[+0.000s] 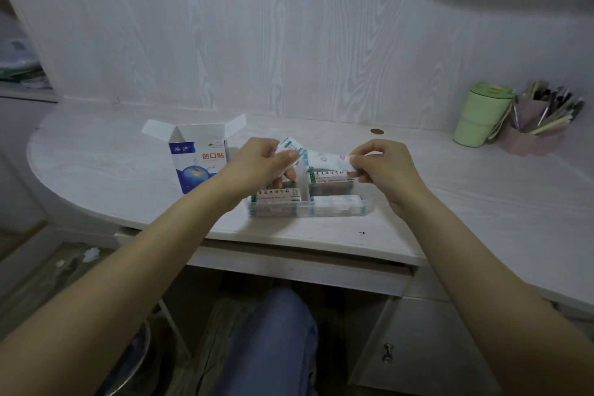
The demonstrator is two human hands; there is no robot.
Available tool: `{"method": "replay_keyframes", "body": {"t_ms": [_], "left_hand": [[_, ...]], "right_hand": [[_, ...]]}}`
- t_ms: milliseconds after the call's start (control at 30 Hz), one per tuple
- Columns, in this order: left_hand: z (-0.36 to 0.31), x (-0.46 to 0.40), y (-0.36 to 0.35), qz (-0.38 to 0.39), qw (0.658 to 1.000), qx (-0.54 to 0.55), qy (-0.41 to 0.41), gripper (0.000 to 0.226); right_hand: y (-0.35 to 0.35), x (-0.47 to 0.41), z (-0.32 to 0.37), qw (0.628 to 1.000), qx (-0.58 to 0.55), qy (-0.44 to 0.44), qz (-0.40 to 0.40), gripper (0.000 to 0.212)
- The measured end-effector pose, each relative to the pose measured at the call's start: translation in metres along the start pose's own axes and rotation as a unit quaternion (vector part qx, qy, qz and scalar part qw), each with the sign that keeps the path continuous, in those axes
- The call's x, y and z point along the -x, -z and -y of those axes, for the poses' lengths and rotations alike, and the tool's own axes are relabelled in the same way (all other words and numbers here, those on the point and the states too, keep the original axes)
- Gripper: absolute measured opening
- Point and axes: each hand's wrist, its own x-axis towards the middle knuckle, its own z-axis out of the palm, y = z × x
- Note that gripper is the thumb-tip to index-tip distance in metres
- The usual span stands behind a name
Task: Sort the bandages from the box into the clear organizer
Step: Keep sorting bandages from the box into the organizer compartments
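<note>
The bandage box (199, 161), white and blue with its top flaps open, stands upright on the desk. To its right lies the clear organizer (366, 204) with bandages stacked in its compartments. My left hand (260, 162) pinches a small stack of green-edged bandages (291, 145) above the organizer's left side. My right hand (385, 167) pinches the end of a white bandage with pink print (328, 160) above the organizer's far right compartment. The two hands are a short gap apart.
A green lidded cup (480, 116) and a pink holder full of pens (536, 125) stand at the desk's far right against the wall. A small round brass cap (376, 131) sits behind the organizer. The desk edge (289, 244) and a drawer run below my arms.
</note>
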Motion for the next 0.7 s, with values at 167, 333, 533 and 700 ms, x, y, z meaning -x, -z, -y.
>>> {"method": "replay_keyframes", "body": {"t_ms": [167,333,533,700], "left_hand": [[0.002,-0.003,-0.001,-0.038,0.999,0.024,0.009,0.022],[-0.001,-0.007,-0.008,-0.031,0.999,0.036,0.005,0.022],[0.000,-0.009,-0.014,-0.025,0.999,0.039,0.001,0.025],[0.002,-0.011,-0.015,-0.023,0.999,0.039,0.003,0.022]], "right_hand": [[0.015,0.000,-0.011,0.993,0.114,0.010,-0.021,0.015],[0.008,-0.002,-0.017,0.972,0.233,0.030,0.012,0.018],[-0.001,-0.008,-0.021,0.943,0.327,0.056,0.033,0.017],[-0.005,-0.010,-0.022,0.909,0.409,0.063,0.042,0.013]]}}
